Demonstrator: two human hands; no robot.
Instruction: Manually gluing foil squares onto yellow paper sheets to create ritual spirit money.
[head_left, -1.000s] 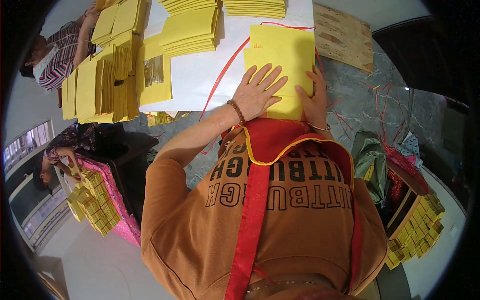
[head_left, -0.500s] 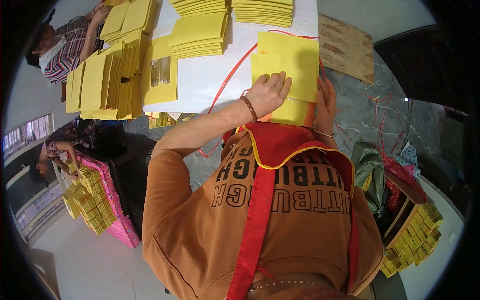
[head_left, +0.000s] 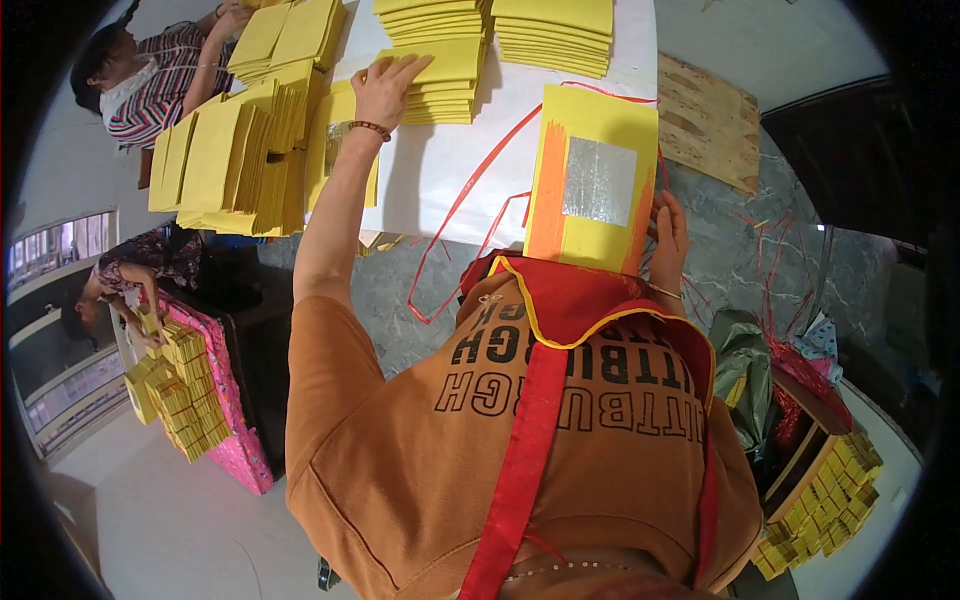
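Note:
My left hand (head_left: 385,92) lies across the near stack of folded yellow paper (head_left: 440,85), fingers stretched out over its top left edge. At the table's near edge, in front of my apron (head_left: 590,285), is a yellow paper sheet (head_left: 552,145) with a silver square (head_left: 600,182) in its middle and orange bands along both sides. Close by the sheet's right edge is my right hand (head_left: 668,238), its fingers extended and partly apart; I see nothing held in it. A red plastic strip (head_left: 465,160) loops out from around the sheet and hangs over the table edge.
More folded yellow stacks stand at the table's far side (head_left: 555,35) and left (head_left: 215,165). Across the left corner sits a person in a striped top (head_left: 165,75). Another person (head_left: 150,265) handles yellow bundles on a pink-covered table (head_left: 245,440). Tied bundles (head_left: 825,500) fill the lower right.
My left hand has moved from the sheet up and left to the near folded stack. The silver square and orange bands now show where plain yellow paper lay. My right hand stays beside the sheet.

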